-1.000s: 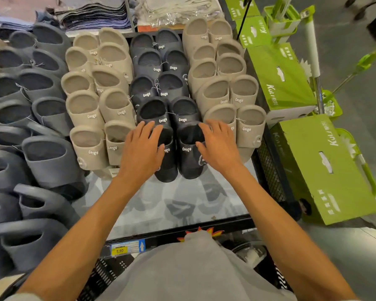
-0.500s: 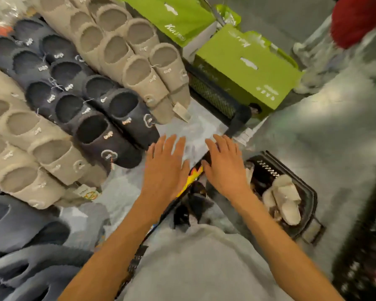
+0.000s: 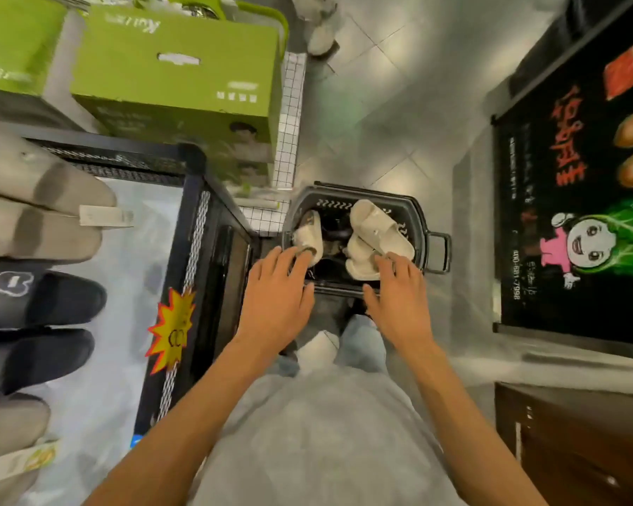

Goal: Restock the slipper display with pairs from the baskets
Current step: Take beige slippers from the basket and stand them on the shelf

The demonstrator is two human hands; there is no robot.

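A dark plastic basket (image 3: pixel 423 228) stands on the floor below me with cream slippers in it: a pair (image 3: pixel 375 235) on its right side and a single one (image 3: pixel 309 233) on its left. My left hand (image 3: pixel 275 297) hovers over the basket's near left edge, fingers straight, its tips just short of the left slipper. My right hand (image 3: pixel 399 297) is held open above the near right edge, fingertips at the cream pair. Neither hand holds anything. The slipper display (image 3: pixel 139 272) lies at the left, with beige slippers (image 3: pixel 33 199) and black slippers (image 3: pixel 33 315) on it.
Green cardboard boxes (image 3: pixel 176 74) stand behind the display. A black poster board (image 3: pixel 578 199) leans at the right, a brown cabinet (image 3: pixel 578 443) below it. A yellow price star (image 3: pixel 174 332) hangs on the display's black frame. Grey tiled floor surrounds the basket.
My view swung from the display down to the floor basket. Both hands left the black slippers on the shelf and came down over the basket, staying open.
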